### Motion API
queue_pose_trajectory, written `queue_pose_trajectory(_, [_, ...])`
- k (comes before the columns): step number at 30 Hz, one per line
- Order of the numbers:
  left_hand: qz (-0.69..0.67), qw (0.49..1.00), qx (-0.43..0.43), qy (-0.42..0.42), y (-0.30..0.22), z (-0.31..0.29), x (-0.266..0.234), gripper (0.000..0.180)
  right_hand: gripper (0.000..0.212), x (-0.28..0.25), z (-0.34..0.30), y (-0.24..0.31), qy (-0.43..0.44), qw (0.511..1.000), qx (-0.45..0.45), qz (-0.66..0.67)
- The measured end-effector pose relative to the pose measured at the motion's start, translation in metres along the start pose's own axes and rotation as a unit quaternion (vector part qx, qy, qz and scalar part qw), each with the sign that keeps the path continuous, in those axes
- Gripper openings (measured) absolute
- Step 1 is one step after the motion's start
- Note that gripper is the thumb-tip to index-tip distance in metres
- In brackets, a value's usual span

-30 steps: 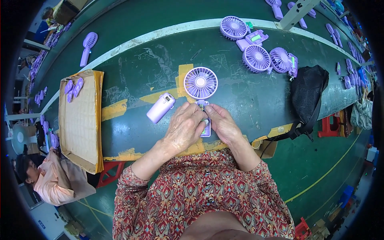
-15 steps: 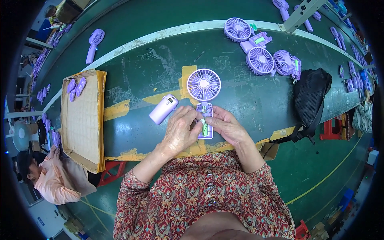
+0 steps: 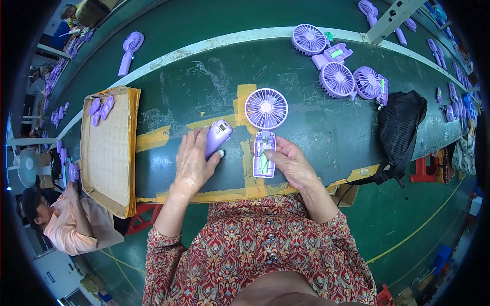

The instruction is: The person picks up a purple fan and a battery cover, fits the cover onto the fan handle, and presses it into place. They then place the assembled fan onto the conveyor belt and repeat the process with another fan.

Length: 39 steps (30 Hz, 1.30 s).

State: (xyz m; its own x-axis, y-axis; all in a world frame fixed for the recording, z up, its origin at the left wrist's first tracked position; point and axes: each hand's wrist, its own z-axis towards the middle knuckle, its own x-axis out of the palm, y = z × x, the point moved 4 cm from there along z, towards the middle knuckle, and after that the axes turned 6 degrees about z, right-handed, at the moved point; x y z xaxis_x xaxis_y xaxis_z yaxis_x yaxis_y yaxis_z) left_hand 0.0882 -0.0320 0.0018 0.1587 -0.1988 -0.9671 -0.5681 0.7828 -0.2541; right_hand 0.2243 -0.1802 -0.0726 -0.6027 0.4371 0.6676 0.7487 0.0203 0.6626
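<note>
Holding two things at once, I have both hands down on the green table [image 3: 316, 132]. My left hand [image 3: 194, 163] lies over a small purple cover [image 3: 218, 136], and my fingers [image 3: 191, 145] curl around it so they grip it. The cover rests on the table just left of the fan.

My right hand [image 3: 291, 163] touches the handle of a little purple fan [image 3: 265, 130]. My thumb and fingertips press on the right side of the handle near its bottom end. The hand is partly open, not wrapped all the way around. The fan lies flat in front of me, in the middle of the table, on some yellow tape [image 3: 244, 102]. Its round head points away from me. The handle is open on top, and I can see a green part inside it.

A flat brown cardboard tray [image 3: 109, 153] sits well to my left, with a few small purple parts [image 3: 101, 108] at its far end. More purple fans [image 3: 337, 79] lie far off on my right. A black bag [image 3: 400, 125] hangs over the table edge on my right. Another person [image 3: 66, 224] sits low on my left side.
</note>
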Motion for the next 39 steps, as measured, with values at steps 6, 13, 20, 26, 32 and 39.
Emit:
queue_pose_trajectory(6, [0.007,0.995,-0.077,0.067,0.007,-0.001,0.005,0.046,0.034,-0.001,0.0,-0.003,-0.014,1.0,0.0,-0.003])
queue_pose_trajectory(13, [-0.025,0.993,0.053,-0.105,-0.032,-0.009,-0.004,0.037,0.034,-0.001,0.0,-0.003,-0.016,1.0,-0.003,0.003])
queue_pose_trajectory(20, [-0.125,0.983,0.115,-0.066,-0.062,-0.024,0.018,0.023,0.033,0.001,-0.001,-0.002,-0.005,1.0,-0.01,0.013])
queue_pose_trajectory(26, [-0.05,0.983,0.176,-0.026,-0.07,-0.024,0.018,0.03,0.034,-0.002,0.0,-0.003,-0.006,1.0,-0.009,0.007])
queue_pose_trajectory(32, [-0.083,0.987,0.122,0.063,-0.075,-0.023,0.021,0.027,0.035,-0.002,-0.001,-0.003,-0.008,1.0,-0.012,0.01])
queue_pose_trajectory(39, [-0.288,0.947,0.039,0.137,-0.065,-0.021,0.026,0.036,0.037,-0.003,-0.001,-0.004,-0.013,1.0,-0.012,0.011])
